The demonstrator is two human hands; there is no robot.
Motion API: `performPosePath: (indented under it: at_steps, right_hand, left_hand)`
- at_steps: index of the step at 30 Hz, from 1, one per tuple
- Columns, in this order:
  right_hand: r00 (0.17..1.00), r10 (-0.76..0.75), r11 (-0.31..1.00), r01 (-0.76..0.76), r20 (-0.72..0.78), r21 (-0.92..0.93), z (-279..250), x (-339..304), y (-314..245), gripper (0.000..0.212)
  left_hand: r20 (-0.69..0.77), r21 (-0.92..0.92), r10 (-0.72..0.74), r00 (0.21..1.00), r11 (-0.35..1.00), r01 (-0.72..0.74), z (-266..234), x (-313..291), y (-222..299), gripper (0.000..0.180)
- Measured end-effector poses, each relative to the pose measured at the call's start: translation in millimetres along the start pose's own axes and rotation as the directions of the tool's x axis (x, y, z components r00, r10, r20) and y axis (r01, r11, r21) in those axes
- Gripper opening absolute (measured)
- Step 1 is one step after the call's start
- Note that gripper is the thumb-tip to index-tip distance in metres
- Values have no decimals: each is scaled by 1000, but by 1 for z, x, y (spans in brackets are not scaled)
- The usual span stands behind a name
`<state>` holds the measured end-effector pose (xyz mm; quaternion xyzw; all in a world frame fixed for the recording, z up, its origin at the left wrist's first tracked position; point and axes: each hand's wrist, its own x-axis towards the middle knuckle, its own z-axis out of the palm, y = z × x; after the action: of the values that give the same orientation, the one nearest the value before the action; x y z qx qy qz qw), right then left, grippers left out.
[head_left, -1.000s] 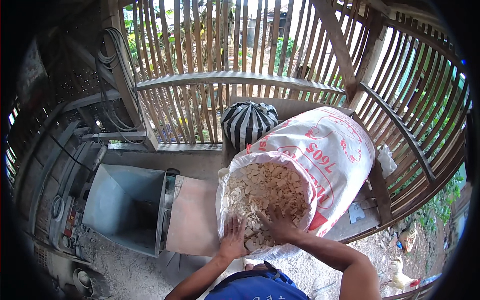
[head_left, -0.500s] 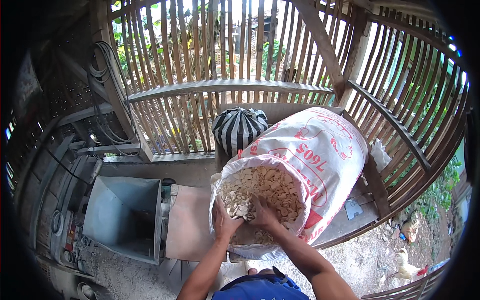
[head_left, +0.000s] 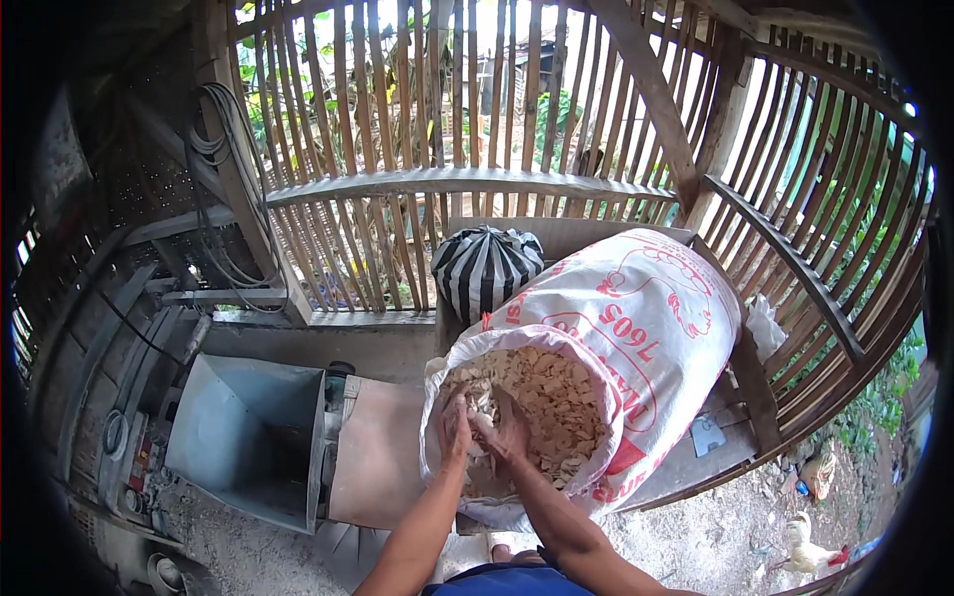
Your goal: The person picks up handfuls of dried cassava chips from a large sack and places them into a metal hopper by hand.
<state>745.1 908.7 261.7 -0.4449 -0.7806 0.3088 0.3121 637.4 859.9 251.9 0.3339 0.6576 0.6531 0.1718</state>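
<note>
A white woven sack (head_left: 686,348) with red print lies on its side, its rolled-back mouth facing me. Pale, flat dried chips (head_left: 561,402) fill the mouth. My left hand (head_left: 455,429) and my right hand (head_left: 508,433) are cupped together over the left part of the mouth, palms facing. Between them sits a small heap of the chips (head_left: 483,399). The fingers curve around this heap, and their tips are partly hidden by it. Both forearms reach in from the lower edge.
Left of the sack stands a metal hopper (head_left: 248,437), with a flat brownish board (head_left: 378,452) between them. A black-and-white striped bundle (head_left: 485,273) sits behind the sack. Coiled hose (head_left: 214,149) hangs on a post. A slatted wooden wall (head_left: 467,186) encloses the back. A chicken (head_left: 807,546) is at lower right.
My hands have come together from among the chips and now cup a heap of them. The whole view has shifted slightly.
</note>
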Motion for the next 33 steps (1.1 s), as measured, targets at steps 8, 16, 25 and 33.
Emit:
performPosePath:
  at_steps: [8,16,25,33]
  right_hand:
    - [976,207,635,-183,63,750,21,8,-17,39]
    - [932,280,179,-285,229,942,2,1,-22,18]
    - [995,75,199,-73,59,977,-47,23,-84,35]
    - [938,-320,-36,-149,130,988,-42,25,-288,30]
  left_hand:
    - [-79,-269,-225,971,943,196,8,-9,4,40]
    - [-167,-368,-104,981,929,35,26,-18,37,29]
    - [-219,-317,134,967,927,-200,10,-3,136,27]
    - [-526,-194,368,767,826,-530,-128,26,259,25]
